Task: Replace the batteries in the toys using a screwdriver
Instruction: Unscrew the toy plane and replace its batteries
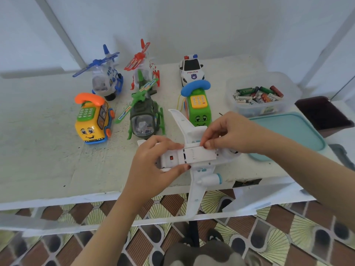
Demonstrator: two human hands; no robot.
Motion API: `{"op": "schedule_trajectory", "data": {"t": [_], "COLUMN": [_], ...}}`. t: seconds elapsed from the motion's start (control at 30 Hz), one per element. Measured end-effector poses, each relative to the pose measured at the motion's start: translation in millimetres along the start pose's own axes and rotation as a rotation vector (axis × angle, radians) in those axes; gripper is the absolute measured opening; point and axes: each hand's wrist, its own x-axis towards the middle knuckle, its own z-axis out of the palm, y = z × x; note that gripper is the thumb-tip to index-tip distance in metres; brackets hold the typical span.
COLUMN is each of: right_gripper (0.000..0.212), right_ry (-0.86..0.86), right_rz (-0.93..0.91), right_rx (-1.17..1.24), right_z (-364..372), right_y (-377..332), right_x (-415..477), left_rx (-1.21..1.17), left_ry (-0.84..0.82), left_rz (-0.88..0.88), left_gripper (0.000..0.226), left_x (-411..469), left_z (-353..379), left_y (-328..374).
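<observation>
Pale wall (192, 25) behind a scuffed white table (42, 150), brown-and-cream fan-patterned floor tiles (288, 237) below, soft even light.

Toy plane (199, 164): smooth white plastic, low sheen. Table top (48, 150) — matt white paint, rough, chipped and speckled. Yellow phone toy (92, 123) at 10 o'clock of the plane and green phone toy (198, 108) at 12: glossy coloured plastic. Green helicopter (146, 120) at 11: glossy plastic, clear canopy. Tub (290, 87) at 1 — translucent plastic. Batteries (257, 95) inside it: shiny wrap. Teal lid (288, 129) at 2: satin plastic. Floor tiles (288, 237) at 6: glossy.
</observation>
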Motion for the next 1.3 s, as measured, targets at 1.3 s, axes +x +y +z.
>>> {"op": "schedule_trajectory", "data": {"t": [1.3], "right_gripper": [0.011], "right_ry": [0.037], "right_rz": [-0.025], "right_rx": [-0.276], "right_z": [1], "right_y": [-13], "right_x": [-5], "left_rx": [-0.049], "left_ry": [0.056], "left_rz": [-0.053], "left_gripper": [0.034], "left_x": [-3], "left_z": [4], "left_y": [8]}}
